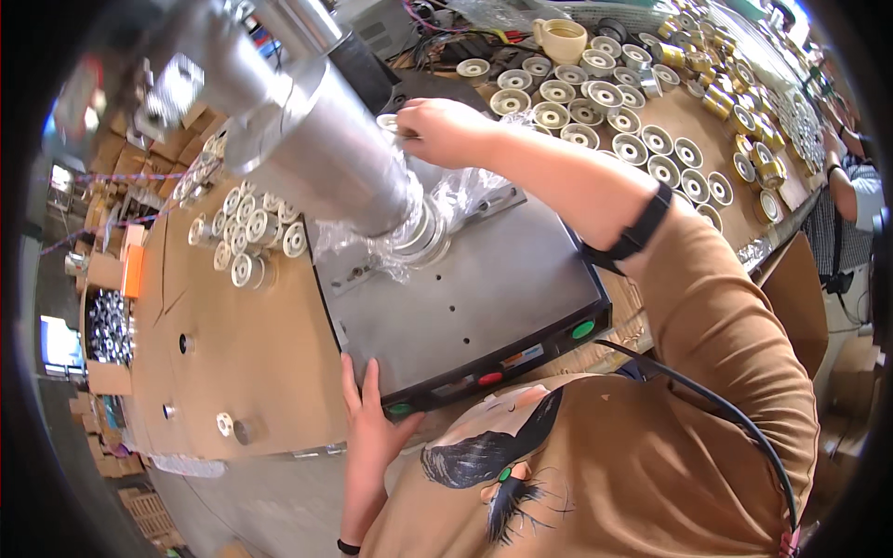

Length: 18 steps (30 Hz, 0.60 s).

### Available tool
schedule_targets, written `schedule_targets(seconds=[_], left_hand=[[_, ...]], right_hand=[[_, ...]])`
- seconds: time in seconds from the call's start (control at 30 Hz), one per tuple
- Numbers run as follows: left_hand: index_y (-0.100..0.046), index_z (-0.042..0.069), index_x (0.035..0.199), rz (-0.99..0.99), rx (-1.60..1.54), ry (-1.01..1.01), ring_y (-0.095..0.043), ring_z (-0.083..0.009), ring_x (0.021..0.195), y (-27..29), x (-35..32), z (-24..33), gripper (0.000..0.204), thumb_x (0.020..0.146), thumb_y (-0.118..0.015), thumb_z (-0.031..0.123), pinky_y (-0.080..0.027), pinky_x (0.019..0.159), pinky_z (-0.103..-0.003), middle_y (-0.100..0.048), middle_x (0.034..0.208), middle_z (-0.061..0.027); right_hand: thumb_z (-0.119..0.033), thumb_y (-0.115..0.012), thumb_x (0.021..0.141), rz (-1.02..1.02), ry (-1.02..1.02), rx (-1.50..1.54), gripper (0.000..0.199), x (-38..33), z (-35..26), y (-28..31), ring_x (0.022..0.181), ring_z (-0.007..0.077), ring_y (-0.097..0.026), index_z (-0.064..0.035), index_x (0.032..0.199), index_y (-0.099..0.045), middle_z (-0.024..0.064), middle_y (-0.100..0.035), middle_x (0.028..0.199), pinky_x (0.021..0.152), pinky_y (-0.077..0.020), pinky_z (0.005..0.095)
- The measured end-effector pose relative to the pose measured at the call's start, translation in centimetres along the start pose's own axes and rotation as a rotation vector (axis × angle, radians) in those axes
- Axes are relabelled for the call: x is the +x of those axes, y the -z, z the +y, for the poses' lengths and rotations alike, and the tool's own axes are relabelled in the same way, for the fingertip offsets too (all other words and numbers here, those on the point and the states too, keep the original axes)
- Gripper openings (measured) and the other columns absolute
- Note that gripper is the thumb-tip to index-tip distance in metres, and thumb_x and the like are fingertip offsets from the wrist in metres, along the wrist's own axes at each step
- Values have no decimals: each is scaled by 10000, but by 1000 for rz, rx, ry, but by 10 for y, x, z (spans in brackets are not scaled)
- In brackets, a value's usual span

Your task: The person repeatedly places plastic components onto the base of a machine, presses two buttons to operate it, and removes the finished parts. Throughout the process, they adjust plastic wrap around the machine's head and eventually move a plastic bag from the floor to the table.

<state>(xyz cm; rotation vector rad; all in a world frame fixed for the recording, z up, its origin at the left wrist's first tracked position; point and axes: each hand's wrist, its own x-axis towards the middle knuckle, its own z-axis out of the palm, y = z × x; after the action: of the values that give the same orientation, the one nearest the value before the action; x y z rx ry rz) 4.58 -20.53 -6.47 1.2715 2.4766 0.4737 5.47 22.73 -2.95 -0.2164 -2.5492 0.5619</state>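
**Spool seating at the press: hand positions and checks**

Spool (389,122) is at the back of the press (465,298), just behind the ram (316,139), pinched at its rim by the right hand (445,130). The fingers are closed on it in a light grip; most of the spool is hidden by the ram and the hand, so its exact tilt cannot be told.

The left hand (372,418) lies open and flat, palm down, against the near left corner of the press base, fingers touching the edge beside the green button (400,408). It holds nothing.

Under the ram, another spool sits on the plate (484,279), wrapped in loose clear film (437,209). The film spreads beyond the fixture on both sides.

Recommended practice for this step:

1. Keep the grip on the rim only, so that the flanges are not dented.
2. Keep the right wrist and forearm to the side of the ram, never beneath it.
3. Keep the left fingers off the green button and off the red button (490,378) while the right hand is near the ram.
4. Check that the film is not caught between spool and fixture; a fold there would probably spoil the seating.

White spools (246,232) stand in a group on the cardboard to the left of the press. Further rows (642,139) stand well apart to the right, with a cream cup (561,39) behind them.
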Motion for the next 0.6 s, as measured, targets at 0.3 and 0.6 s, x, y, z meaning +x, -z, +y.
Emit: schedule_targets(seconds=[0.3, 0.6], left_hand=[[-294, 59, 1545, 3, 30, 17, -228, -429, 1502, 3, -2, 3, 1110, 632, -914, 182, -369, 1163, -484, -59, 1661, -228], [-369, 65, 1534, 109, -37, -75, -244, -434, 1492, -3, -9, -2, 993, 692, -869, 229, -328, 1169, -502, -111, 1657, -229]], right_hand=[[-146, -682, 838, -84, -71, 43, 155, -51, -58, 31, 887, 354, -651, -9, 906, -655, 134, -661, 901, 782, -521, 432], [-176, -670, 780, -318, -180, -165, 283, -18, -85, 17, 1013, 312, -700, -95, 1046, -726, 146, -732, 1024, 844, -564, 436]])
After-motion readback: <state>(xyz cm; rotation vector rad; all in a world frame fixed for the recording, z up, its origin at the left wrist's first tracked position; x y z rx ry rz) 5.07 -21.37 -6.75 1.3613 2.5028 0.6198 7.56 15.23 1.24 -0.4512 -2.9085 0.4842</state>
